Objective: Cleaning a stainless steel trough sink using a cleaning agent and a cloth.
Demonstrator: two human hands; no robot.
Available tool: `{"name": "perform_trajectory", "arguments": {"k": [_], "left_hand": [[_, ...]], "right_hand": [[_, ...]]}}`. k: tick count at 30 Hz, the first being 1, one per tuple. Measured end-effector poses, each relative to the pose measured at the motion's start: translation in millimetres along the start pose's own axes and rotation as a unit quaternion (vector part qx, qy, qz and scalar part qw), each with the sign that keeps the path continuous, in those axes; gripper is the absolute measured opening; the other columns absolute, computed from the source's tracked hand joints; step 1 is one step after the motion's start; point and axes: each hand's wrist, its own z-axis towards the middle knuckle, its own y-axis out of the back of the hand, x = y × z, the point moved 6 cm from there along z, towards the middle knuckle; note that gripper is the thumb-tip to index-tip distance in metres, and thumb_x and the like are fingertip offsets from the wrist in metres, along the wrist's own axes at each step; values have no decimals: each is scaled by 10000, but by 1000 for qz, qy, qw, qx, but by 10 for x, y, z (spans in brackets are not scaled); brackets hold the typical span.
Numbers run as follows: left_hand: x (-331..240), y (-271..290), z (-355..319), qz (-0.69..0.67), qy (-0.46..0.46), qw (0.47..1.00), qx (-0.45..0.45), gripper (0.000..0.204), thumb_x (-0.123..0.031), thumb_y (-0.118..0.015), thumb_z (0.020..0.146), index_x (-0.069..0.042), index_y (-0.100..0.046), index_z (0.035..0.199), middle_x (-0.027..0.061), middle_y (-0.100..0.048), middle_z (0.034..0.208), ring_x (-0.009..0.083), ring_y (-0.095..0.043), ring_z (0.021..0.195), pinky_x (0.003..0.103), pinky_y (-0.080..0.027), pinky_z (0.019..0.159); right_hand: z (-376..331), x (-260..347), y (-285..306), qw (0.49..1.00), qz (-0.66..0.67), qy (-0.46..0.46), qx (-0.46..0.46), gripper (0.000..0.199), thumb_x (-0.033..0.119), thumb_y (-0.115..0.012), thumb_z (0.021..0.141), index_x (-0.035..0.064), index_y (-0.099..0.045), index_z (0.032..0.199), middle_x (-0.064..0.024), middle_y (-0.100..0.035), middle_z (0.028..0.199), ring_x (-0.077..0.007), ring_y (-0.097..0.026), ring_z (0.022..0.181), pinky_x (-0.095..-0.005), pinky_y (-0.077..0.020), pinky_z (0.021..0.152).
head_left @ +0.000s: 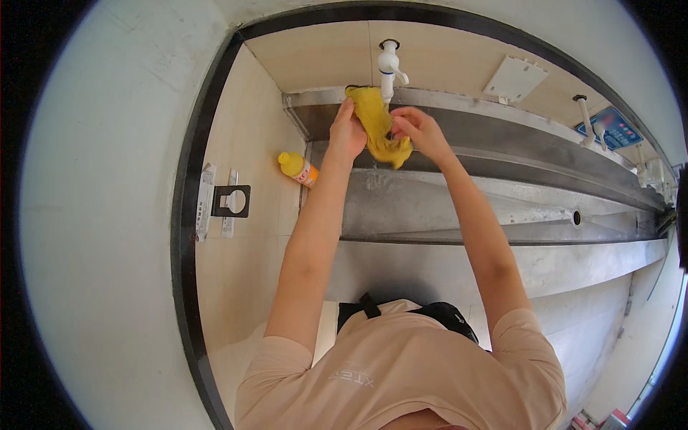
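Left hand (pixel 347 133) gripping yellow cloth (pixel 372 118) over steel trough (pixel 437 204), right hand (pixel 426 135) half-curled, hold unclear, capped bottle (pixel 297 168) nearby

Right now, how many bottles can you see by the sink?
1: the yellow-topped orange bottle at the left end of the sink, beside your left forearm, which could hide others.

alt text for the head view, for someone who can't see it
A person's left hand holds a crumpled yellow cloth by a white tap over a long metal sink, with the right hand at the cloth's right side. A bottle with a yellow cap is near the sink's left end.
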Motion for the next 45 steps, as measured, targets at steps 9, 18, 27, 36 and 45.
{"name": "perform_trajectory", "arguments": {"k": [9,18,27,36,45], "left_hand": [[-115,-41,127,109,-13,993,51,258,-192,-460,883,-54,-459,1100,75,-527,1040,231,-510,974,395,-398,874],[-577,305,49,549,-178,792,-201,242,-187,-522,856,9,-554,995,84,-578,848,170,-553,759,292,-441,676],[601,432,-236,325,61,923,-198,181,-196,-553,817,-53,-536,928,76,-576,868,188,-577,750,294,-486,679],[631,87,-194,-60,102,993,14,231,-187,-509,843,-65,-540,1037,58,-584,965,161,-574,853,292,-470,759],[324,486,-34,763,-167,621,61,358,-266,-486,821,-73,-515,1121,142,-546,1107,282,-517,1015,364,-403,868]], "right_hand": [[58,-351,81,994,-56,-92,15,387,147,-640,760,22,-495,1097,-58,-560,1015,-123,-516,929,-266,-430,777],[51,15,268,996,-46,-44,-65,224,138,-618,772,20,-560,953,0,-546,768,-70,-474,682,-232,-400,625],[-17,293,-160,921,-297,138,-210,254,52,-559,698,123,-629,932,-101,-567,877,-302,-560,800,-332,-458,738],[-452,195,-21,912,-244,42,-327,356,199,-565,812,51,-498,1129,-88,-536,1019,-184,-534,894,-287,-440,767],[-78,-723,82,912,309,-120,-244,389,127,-583,814,16,-449,1161,-72,-556,1015,-178,-547,925,-285,-454,791]]}}
